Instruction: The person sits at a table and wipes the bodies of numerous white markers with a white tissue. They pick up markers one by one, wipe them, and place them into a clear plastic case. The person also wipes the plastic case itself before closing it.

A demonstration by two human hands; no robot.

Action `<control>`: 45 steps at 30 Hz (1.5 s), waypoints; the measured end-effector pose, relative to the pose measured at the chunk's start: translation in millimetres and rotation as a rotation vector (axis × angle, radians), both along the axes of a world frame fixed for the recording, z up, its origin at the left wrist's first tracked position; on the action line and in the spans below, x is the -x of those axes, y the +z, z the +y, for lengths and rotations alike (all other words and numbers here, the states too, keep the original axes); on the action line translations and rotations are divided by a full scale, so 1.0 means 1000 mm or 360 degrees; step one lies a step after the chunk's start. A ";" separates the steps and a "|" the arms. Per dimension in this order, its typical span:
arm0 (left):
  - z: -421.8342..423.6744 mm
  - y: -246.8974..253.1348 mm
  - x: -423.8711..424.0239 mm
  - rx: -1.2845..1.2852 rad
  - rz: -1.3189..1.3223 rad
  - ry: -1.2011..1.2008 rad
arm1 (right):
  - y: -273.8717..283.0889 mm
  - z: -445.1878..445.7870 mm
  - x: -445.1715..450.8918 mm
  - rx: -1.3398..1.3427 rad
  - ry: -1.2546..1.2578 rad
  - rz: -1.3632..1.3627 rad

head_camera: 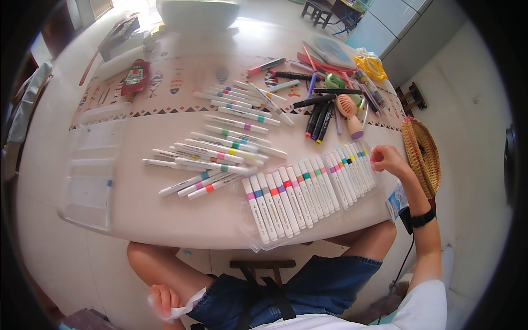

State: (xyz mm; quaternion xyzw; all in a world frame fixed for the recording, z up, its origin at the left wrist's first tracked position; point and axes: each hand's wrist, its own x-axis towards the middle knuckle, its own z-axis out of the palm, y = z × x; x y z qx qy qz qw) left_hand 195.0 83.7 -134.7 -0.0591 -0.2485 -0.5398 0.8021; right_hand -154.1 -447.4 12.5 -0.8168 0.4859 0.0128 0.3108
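My left hand (pixel 164 300) is low by my thigh, its fingers curled around a crumpled white tissue (pixel 192 304). At the right end of a clear plastic marker case (pixel 264 246), my right hand (pixel 387 160) hovers with bent fingers close to the last pens. Whether it grips one cannot be made out. White markers with coloured bands (pixel 284 202) lie side by side in the case's wide section, and more white markers (pixel 348 171) fill the narrower section. Left of the case, many loose white markers (pixel 222 152) are spread in an overlapping pile.
An empty clear plastic tray or lid (pixel 88 189) lies at left. Black markers (pixel 319 121), an orange handheld fan (pixel 348 111) and a green one (pixel 335 81) crowd the back right. A woven basket (pixel 421 156) stands by the right edge, a red pouch (pixel 136 77) at back left.
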 end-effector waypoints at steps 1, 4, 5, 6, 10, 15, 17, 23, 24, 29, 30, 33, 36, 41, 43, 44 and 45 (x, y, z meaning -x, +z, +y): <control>0.000 0.001 0.001 -0.0008 0.0004 0.0006 | 0.000 -0.001 -0.001 -0.0017 -0.0008 0.0016; 0.001 0.001 0.002 -0.0017 0.0057 -0.0003 | 0.003 -0.001 -0.007 -0.0030 -0.0008 0.0072; 0.001 0.002 0.002 -0.0029 0.0052 0.0006 | 0.002 -0.002 -0.007 -0.0044 0.0009 0.0073; 0.000 0.003 0.002 -0.0042 0.0048 0.0012 | 0.001 -0.004 -0.005 -0.0058 0.0023 0.0073; -0.007 0.012 0.003 -0.0096 -0.0020 -0.0017 | 0.002 -0.001 -0.007 0.0002 0.0110 0.0077; 0.001 0.005 0.005 -0.0095 0.0057 0.0047 | 0.008 0.008 -0.013 0.0174 0.0205 0.0196; 0.002 0.006 0.006 -0.0113 0.0065 0.0060 | 0.008 0.010 -0.015 0.0202 0.0215 0.0219; 0.001 0.004 0.005 -0.0085 0.0053 0.0053 | 0.007 0.013 -0.012 0.0259 0.0221 0.0229; 0.002 0.005 0.006 -0.0086 0.0057 0.0056 | 0.003 0.012 -0.011 0.0322 0.0266 0.0253; 0.001 0.002 0.004 -0.0032 0.0025 0.0032 | 0.005 0.012 -0.016 0.0373 0.0331 0.0387; 0.000 0.005 0.005 -0.0038 0.0034 0.0031 | 0.008 0.014 -0.019 0.0331 0.0300 0.0405; -0.001 0.009 0.006 -0.0023 0.0073 0.0021 | 0.007 0.012 -0.019 0.0372 0.0332 0.0457; -0.002 0.010 0.008 0.0009 0.0094 0.0018 | -0.006 0.015 -0.021 0.0902 0.0551 0.0845; -0.003 0.021 0.014 -0.0074 0.0070 0.0081 | 0.031 0.106 -0.137 0.0854 0.0788 0.0209; -0.001 0.021 0.012 -0.0064 0.0088 0.0079 | 0.030 0.134 -0.175 0.0881 0.1273 -0.0129; -0.002 0.023 0.011 -0.0079 0.0072 0.0075 | 0.028 0.145 -0.191 0.0827 0.1429 -0.0192; -0.003 0.026 0.011 -0.0098 0.0055 0.0078 | 0.023 0.154 -0.206 0.0767 0.1591 -0.0260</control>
